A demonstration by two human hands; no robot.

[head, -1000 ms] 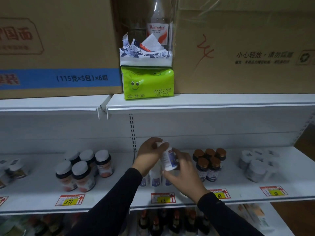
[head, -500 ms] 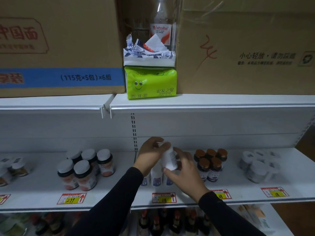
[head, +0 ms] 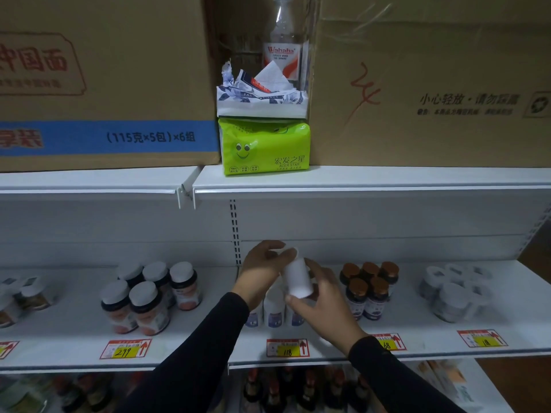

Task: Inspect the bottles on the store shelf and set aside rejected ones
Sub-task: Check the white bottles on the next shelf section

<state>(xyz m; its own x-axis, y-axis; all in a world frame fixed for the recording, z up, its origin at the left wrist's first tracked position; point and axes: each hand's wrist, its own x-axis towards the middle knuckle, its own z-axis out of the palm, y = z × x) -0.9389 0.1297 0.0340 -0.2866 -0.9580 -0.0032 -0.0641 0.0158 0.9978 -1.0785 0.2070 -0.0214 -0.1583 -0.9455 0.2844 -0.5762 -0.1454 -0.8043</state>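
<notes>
I hold the white bottle (head: pixel 294 277) tilted in the air above the middle shelf (head: pixel 208 332), my left hand (head: pixel 262 271) curled round its upper end and my right hand (head: pixel 323 308) curled round its lower end, thumb beneath its base. Directly below it, small white bottles (head: pixel 274 308) stand on that white metal shelf, with white-capped jars (head: pixel 143 296) to the left and brown-capped bottles (head: pixel 368 286) to the right. Price tags (head: pixel 287 347) line the shelf edge, and the upper shelf (head: pixel 387 177) carries cardboard cartons (head: pixel 432 84), a green tissue pack (head: pixel 264 146) and a clear water bottle (head: pixel 283 40).
</notes>
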